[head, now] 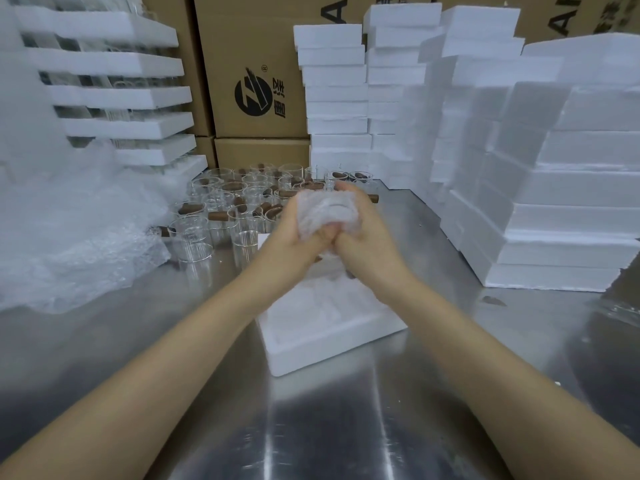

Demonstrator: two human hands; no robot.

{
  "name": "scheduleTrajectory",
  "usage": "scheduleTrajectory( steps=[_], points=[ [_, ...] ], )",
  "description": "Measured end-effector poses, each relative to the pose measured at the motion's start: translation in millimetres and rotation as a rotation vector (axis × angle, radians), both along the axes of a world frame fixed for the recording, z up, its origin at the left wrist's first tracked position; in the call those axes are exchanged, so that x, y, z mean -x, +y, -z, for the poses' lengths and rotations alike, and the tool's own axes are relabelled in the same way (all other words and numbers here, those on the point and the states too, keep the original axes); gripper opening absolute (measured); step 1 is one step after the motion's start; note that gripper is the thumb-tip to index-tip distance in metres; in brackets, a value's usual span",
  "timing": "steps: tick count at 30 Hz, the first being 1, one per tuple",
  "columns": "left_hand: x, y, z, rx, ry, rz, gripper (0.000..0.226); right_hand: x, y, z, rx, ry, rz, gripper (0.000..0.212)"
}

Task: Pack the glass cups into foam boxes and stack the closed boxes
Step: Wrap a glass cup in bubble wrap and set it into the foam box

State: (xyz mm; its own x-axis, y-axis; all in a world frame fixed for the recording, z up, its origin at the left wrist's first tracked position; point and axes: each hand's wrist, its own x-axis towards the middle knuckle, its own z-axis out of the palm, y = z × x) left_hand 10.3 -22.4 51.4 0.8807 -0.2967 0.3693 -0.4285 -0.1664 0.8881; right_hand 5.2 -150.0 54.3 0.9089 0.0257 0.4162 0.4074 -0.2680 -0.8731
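Both hands hold one bundle wrapped in white bubble wrap (327,211) above the table's middle. My left hand (294,239) grips its left side and my right hand (367,244) its right side, thumbs meeting under it. What is inside the wrap is hidden. Below the hands lies an open white foam box (311,348) with a moulded hollow. Behind it stand several clear glass cups (221,202) with brown wooden handles.
A heap of bubble wrap (69,237) covers the table's left. Stacks of white foam boxes (554,202) rise at the right and back (336,98), with racks of foam and glass (114,95) at the back left. Cardboard cartons (256,81) stand behind. The steel table (311,427) stretches toward me.
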Motion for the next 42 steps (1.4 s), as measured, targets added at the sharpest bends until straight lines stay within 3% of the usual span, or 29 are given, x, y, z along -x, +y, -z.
scheduleTrajectory(
  steps=[2,5,8,11,16,20,26,28,30,36,38,42],
  points=[
    [-5.7,-0.3,-2.4,0.015,-0.037,-0.188,0.021,5.0,7.3,0.1,0.108,-0.035,-0.035,0.069],
    [-10.5,5.6,-3.4,-0.027,-0.097,-0.416,0.033,8.6,13.6,1.7,0.188,-0.051,-0.053,0.062],
    [-2.9,7.6,0.0,0.052,-0.192,-0.349,0.041,4.2,8.0,1.7,0.197,-0.135,0.085,0.036],
    [2.0,1.7,4.8,-0.032,-0.246,-0.3,0.037,-0.9,1.0,1.9,0.23,-0.203,0.19,0.02],
    [8.0,-6.8,9.5,-0.089,-0.164,-0.233,0.062,-7.5,-8.0,2.3,0.043,-0.141,0.266,0.021],
    [4.1,-4.8,6.5,-0.097,-0.187,-0.33,0.023,0.8,4.6,3.7,0.139,-0.215,0.22,0.025],
    [-9.2,9.1,5.3,0.002,-0.089,-0.476,0.02,7.5,8.7,2.2,0.316,-0.298,0.222,0.016],
    [-9.5,8.5,7.1,-0.055,-0.089,-0.47,0.014,5.0,7.1,4.2,0.408,-0.319,0.303,0.04],
    [-7.2,5.6,9.7,-0.154,-0.118,-0.467,0.008,2.8,4.1,3.2,0.437,-0.295,0.342,0.051],
    [6.9,-4.7,9.5,-0.247,-0.238,-0.379,0.028,-8.4,-11.9,4.6,0.248,-0.212,0.378,0.023],
    [9.6,-6.1,8.4,-0.208,-0.264,-0.34,0.029,-8.7,-12.3,5.8,0.18,-0.17,0.358,0.024],
    [8.9,-7.9,6.9,-0.088,-0.123,-0.289,0.021,-9.4,-12.0,5.4,0.208,-0.196,0.297,0.023]
  ],
)
